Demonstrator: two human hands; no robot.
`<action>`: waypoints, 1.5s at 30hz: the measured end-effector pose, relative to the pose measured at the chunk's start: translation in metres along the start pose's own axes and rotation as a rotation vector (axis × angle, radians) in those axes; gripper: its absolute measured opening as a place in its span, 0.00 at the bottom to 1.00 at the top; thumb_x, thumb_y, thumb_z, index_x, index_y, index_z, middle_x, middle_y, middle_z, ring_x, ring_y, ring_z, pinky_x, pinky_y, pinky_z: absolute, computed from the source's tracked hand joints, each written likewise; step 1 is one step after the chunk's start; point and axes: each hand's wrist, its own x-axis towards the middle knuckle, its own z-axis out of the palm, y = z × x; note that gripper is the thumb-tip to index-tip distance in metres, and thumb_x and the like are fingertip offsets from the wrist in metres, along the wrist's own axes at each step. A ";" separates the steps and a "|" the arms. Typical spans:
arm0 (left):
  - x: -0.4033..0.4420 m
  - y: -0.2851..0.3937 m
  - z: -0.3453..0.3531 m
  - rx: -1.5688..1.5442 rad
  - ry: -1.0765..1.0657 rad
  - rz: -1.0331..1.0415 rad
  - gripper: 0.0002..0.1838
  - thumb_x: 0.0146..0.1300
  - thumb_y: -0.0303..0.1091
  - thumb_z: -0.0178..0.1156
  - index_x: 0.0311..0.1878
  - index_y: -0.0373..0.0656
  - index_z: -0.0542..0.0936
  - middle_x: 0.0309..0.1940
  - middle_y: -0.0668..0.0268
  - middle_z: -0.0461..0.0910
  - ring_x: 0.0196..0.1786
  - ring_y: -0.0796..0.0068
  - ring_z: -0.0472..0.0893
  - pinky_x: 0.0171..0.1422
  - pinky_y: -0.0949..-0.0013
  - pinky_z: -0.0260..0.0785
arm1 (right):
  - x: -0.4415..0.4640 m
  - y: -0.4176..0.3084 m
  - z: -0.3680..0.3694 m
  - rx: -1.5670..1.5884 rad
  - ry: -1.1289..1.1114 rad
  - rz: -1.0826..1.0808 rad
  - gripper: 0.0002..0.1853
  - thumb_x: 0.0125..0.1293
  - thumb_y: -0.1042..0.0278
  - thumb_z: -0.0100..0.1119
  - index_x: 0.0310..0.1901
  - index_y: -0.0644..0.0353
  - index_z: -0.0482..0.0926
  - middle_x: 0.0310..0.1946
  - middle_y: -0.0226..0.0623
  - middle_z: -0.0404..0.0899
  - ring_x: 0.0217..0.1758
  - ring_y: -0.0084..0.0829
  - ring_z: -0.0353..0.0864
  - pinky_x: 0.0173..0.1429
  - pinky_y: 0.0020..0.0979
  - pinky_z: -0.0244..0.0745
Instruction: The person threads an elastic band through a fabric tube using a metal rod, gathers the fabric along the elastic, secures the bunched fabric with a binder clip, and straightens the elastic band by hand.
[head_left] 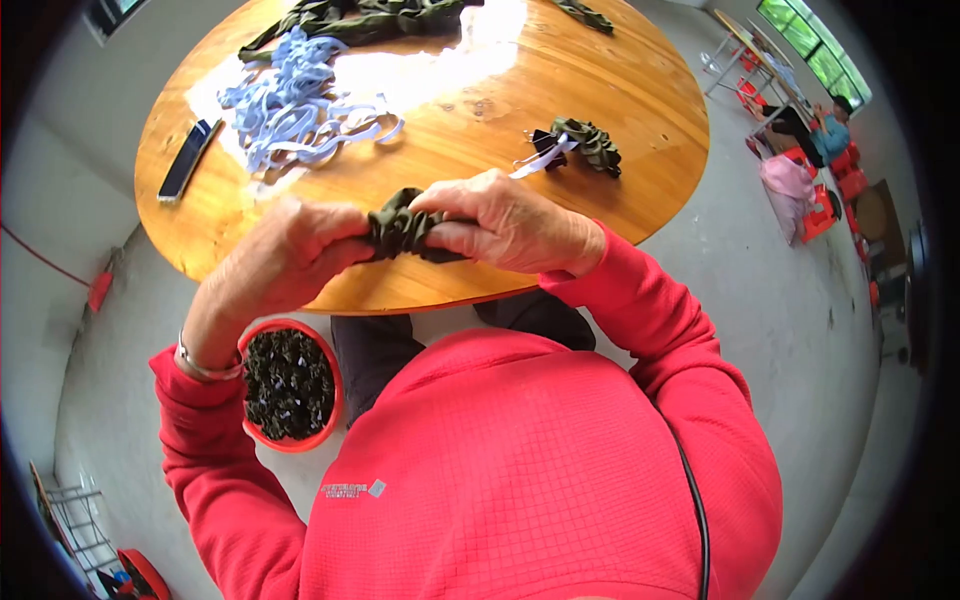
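Observation:
Over the near edge of the round wooden table, a dark green gathered fabric scrunchie [398, 230] is stretched between my two hands. My left hand [300, 245] pinches its left end. On the other end, the thumb and fingers of my right hand [505, 220] are closed. Beyond my right hand lies another dark green gathered fabric piece [598, 150], beside a black binder clip [545, 142] with a pale elastic strip [535, 163] leading from it. A tangled heap of light blue elastic strips [290, 110] lies on the table's left side.
The wooden table [440, 285] also bears dark green cloth [390, 22] at the back and a dark flat case [188, 160] at left. A red basin [338, 375] of dark gathered pieces stands on the floor. Far right, a person [828, 132] sits among red stools.

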 end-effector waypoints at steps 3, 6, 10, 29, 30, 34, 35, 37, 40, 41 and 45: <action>-0.005 -0.002 0.000 0.007 0.025 0.023 0.05 0.57 0.23 0.58 0.28 0.36 0.72 0.16 0.59 0.65 0.18 0.68 0.65 0.23 0.69 0.59 | -0.005 0.003 -0.007 0.016 -0.073 0.005 0.10 0.63 0.72 0.56 0.45 0.66 0.75 0.26 0.38 0.78 0.27 0.24 0.78 0.32 0.25 0.72; -0.015 -0.006 -0.010 0.033 0.006 -0.031 0.04 0.56 0.22 0.58 0.28 0.36 0.73 0.16 0.60 0.65 0.17 0.70 0.66 0.22 0.69 0.59 | -0.013 -0.005 -0.024 0.131 -0.167 0.287 0.10 0.63 0.72 0.56 0.45 0.65 0.76 0.26 0.36 0.78 0.25 0.21 0.77 0.30 0.23 0.72; -0.042 -0.024 -0.028 0.053 -0.019 -0.246 0.03 0.57 0.22 0.58 0.29 0.35 0.75 0.16 0.61 0.67 0.20 0.75 0.71 0.24 0.69 0.61 | -0.036 0.015 -0.041 0.239 -0.034 0.429 0.09 0.63 0.72 0.57 0.43 0.66 0.77 0.25 0.29 0.76 0.25 0.15 0.75 0.28 0.20 0.70; 0.001 -0.004 -0.036 -0.409 -0.101 -0.282 0.07 0.63 0.28 0.55 0.36 0.33 0.77 0.18 0.70 0.73 0.17 0.84 0.72 0.20 0.77 0.65 | 0.022 -0.025 -0.039 -0.198 -0.105 0.144 0.09 0.60 0.69 0.58 0.28 0.67 0.76 0.15 0.39 0.70 0.17 0.27 0.72 0.23 0.29 0.65; -0.004 -0.002 -0.040 -0.543 -0.109 -0.351 0.08 0.64 0.29 0.55 0.37 0.33 0.77 0.19 0.70 0.74 0.17 0.85 0.73 0.21 0.77 0.65 | 0.016 -0.028 -0.050 -0.176 -0.122 0.181 0.09 0.60 0.70 0.58 0.27 0.67 0.76 0.14 0.37 0.69 0.17 0.24 0.71 0.23 0.27 0.64; -0.027 -0.023 -0.053 -0.473 -0.107 -0.184 0.05 0.58 0.25 0.60 0.33 0.32 0.77 0.21 0.77 0.70 0.26 0.90 0.68 0.31 0.80 0.65 | -0.005 -0.040 -0.081 -0.048 -0.076 0.342 0.09 0.61 0.71 0.57 0.26 0.67 0.76 0.16 0.27 0.68 0.18 0.15 0.66 0.22 0.21 0.61; -0.027 -0.015 -0.054 -0.466 -0.088 -0.263 0.04 0.56 0.23 0.61 0.30 0.32 0.77 0.20 0.77 0.68 0.26 0.89 0.67 0.33 0.79 0.64 | -0.008 -0.042 -0.082 -0.013 -0.055 0.389 0.09 0.62 0.71 0.57 0.27 0.67 0.77 0.16 0.26 0.69 0.18 0.15 0.65 0.22 0.20 0.60; -0.024 -0.010 -0.053 -0.385 -0.091 -0.221 0.04 0.58 0.23 0.59 0.31 0.32 0.77 0.18 0.74 0.71 0.22 0.88 0.70 0.27 0.79 0.65 | -0.008 -0.042 -0.080 -0.025 -0.070 0.396 0.10 0.62 0.71 0.57 0.26 0.67 0.76 0.17 0.25 0.69 0.18 0.14 0.65 0.22 0.20 0.61; -0.015 -0.004 -0.043 -0.253 -0.115 -0.171 0.05 0.61 0.25 0.56 0.33 0.33 0.76 0.18 0.70 0.73 0.19 0.85 0.74 0.22 0.78 0.65 | -0.007 -0.043 -0.068 -0.023 -0.058 0.401 0.08 0.62 0.72 0.57 0.27 0.68 0.76 0.16 0.26 0.68 0.18 0.14 0.66 0.22 0.20 0.62; -0.011 0.000 -0.038 -0.227 -0.125 -0.155 0.05 0.62 0.25 0.56 0.34 0.33 0.76 0.17 0.70 0.73 0.19 0.85 0.74 0.22 0.78 0.65 | -0.006 -0.043 -0.060 -0.022 -0.051 0.396 0.08 0.61 0.73 0.57 0.27 0.68 0.76 0.16 0.27 0.68 0.18 0.14 0.66 0.22 0.21 0.62; 0.005 0.012 -0.017 -0.120 -0.092 -0.060 0.06 0.61 0.26 0.56 0.31 0.34 0.75 0.15 0.66 0.72 0.18 0.81 0.74 0.22 0.77 0.65 | -0.001 -0.038 -0.031 0.009 -0.021 0.325 0.04 0.60 0.76 0.57 0.30 0.68 0.77 0.17 0.32 0.71 0.18 0.17 0.70 0.21 0.23 0.64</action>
